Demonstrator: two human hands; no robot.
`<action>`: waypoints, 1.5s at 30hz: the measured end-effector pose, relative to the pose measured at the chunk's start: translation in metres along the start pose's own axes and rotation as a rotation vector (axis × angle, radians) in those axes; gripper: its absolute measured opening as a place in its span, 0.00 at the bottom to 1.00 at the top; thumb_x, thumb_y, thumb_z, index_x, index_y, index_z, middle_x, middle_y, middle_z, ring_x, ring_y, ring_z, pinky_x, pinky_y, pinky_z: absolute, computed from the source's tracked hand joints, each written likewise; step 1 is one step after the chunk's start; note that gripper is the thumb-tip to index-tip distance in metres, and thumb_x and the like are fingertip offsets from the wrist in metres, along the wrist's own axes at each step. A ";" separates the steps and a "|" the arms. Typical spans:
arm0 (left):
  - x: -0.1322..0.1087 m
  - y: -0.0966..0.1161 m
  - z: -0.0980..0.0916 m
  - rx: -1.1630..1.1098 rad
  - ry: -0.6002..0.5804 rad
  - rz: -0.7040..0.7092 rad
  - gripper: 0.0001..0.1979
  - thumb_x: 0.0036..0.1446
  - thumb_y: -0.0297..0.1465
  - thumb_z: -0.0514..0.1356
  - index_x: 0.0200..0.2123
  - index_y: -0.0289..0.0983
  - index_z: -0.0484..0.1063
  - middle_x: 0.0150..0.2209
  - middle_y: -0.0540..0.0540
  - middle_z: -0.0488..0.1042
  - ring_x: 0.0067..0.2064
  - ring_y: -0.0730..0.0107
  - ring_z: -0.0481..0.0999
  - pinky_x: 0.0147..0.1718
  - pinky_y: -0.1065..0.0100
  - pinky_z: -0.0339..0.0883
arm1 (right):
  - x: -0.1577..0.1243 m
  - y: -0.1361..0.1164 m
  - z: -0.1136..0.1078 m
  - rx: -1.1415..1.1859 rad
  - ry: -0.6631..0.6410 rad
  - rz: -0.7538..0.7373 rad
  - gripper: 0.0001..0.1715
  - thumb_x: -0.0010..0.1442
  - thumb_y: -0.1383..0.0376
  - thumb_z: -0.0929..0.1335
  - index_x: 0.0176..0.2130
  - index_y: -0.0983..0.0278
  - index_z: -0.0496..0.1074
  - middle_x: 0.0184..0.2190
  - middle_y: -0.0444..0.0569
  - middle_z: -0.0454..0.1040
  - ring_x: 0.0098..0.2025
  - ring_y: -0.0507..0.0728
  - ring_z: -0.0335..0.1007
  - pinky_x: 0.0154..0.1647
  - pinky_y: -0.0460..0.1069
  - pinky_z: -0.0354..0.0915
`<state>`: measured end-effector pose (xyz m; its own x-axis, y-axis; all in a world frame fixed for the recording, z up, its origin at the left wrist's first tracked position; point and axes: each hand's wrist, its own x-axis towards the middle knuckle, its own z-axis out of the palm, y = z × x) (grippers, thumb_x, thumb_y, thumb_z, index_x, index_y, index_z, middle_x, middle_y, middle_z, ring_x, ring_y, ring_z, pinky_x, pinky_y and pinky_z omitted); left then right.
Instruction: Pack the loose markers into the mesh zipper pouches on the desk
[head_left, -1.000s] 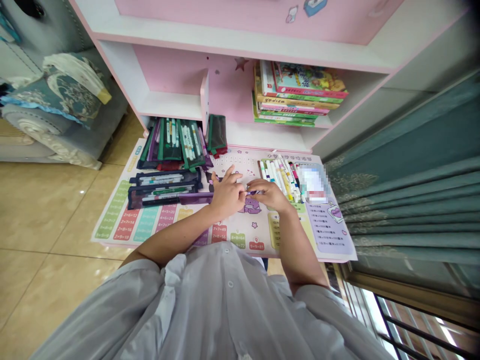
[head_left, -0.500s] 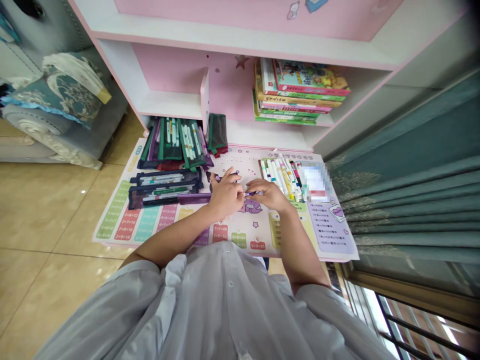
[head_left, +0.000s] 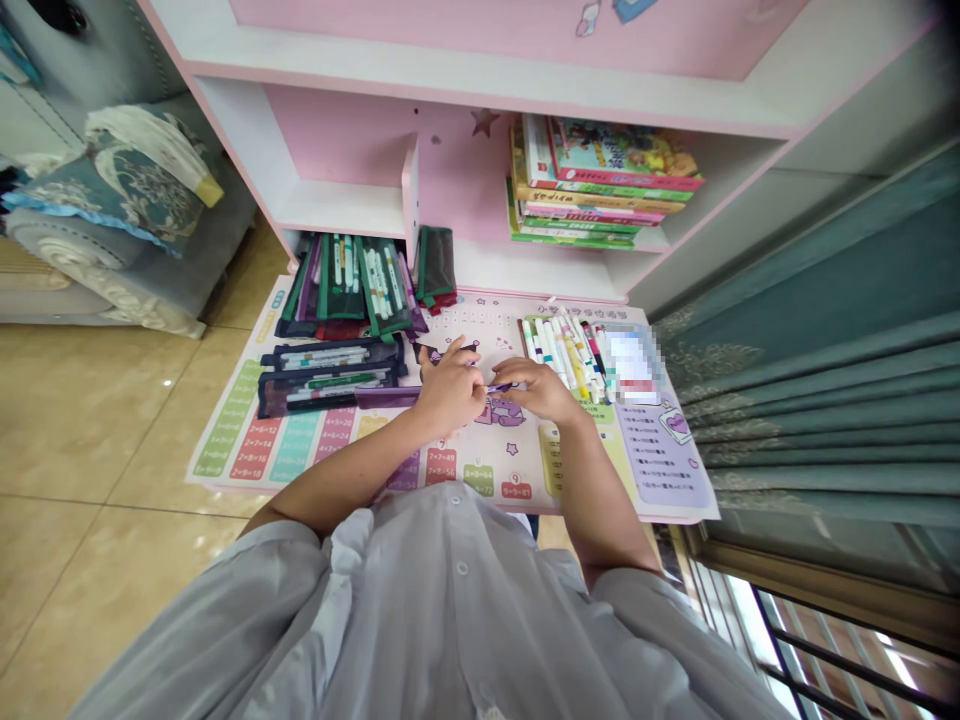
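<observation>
A purple pencil pouch [head_left: 388,398] lies flat at the middle of the desk, its left part showing beyond my left hand [head_left: 451,395]. That hand rests over the pouch, thumb and forefinger pinched at its right end while other fingers stretch forward. Facing it, my right hand [head_left: 546,388] has its fingers closed on the pouch's purple end, where a small pale bit shows between the hands. Most of the pouch's middle is hidden under the left hand. Just right of my right hand lies a pile of markers [head_left: 566,350], mostly white with coloured caps.
Navy pouches with pens [head_left: 330,380] lie at the left. Behind them are green and purple mesh pouches [head_left: 349,285] holding markers, and a dark green pouch [head_left: 435,262]. Stacked books [head_left: 600,195] fill part of the pink shelf [head_left: 337,205]. A printed mat [head_left: 480,480] covers the desk.
Both hands stay at the pouch in almost the same pose. Only a very slight shift of the fingers and of the view shows.
</observation>
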<state>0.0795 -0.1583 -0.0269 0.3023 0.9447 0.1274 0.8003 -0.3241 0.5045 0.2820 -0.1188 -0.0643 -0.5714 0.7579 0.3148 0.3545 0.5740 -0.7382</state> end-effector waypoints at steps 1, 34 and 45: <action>0.000 0.000 -0.001 0.001 -0.001 -0.005 0.09 0.55 0.26 0.59 0.24 0.40 0.76 0.53 0.47 0.76 0.66 0.46 0.61 0.61 0.25 0.42 | 0.000 0.000 -0.001 -0.002 0.004 0.000 0.07 0.56 0.57 0.73 0.32 0.57 0.81 0.31 0.49 0.81 0.45 0.63 0.77 0.49 0.58 0.72; 0.004 -0.013 -0.016 -0.022 -0.058 -0.052 0.10 0.53 0.24 0.60 0.22 0.39 0.75 0.53 0.44 0.76 0.67 0.44 0.59 0.62 0.24 0.36 | -0.005 0.005 -0.007 0.019 0.071 0.114 0.15 0.54 0.50 0.74 0.32 0.58 0.80 0.34 0.52 0.80 0.45 0.63 0.77 0.45 0.58 0.73; 0.006 -0.015 -0.023 -0.028 -0.094 -0.085 0.11 0.52 0.23 0.60 0.21 0.40 0.75 0.53 0.45 0.76 0.67 0.42 0.59 0.62 0.24 0.36 | -0.006 0.005 -0.008 0.018 0.081 0.137 0.16 0.53 0.49 0.74 0.32 0.59 0.80 0.36 0.52 0.80 0.45 0.62 0.77 0.45 0.57 0.74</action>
<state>0.0573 -0.1470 -0.0141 0.2821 0.9594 0.0033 0.8107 -0.2402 0.5338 0.2929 -0.1176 -0.0653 -0.4569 0.8515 0.2573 0.4113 0.4587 -0.7877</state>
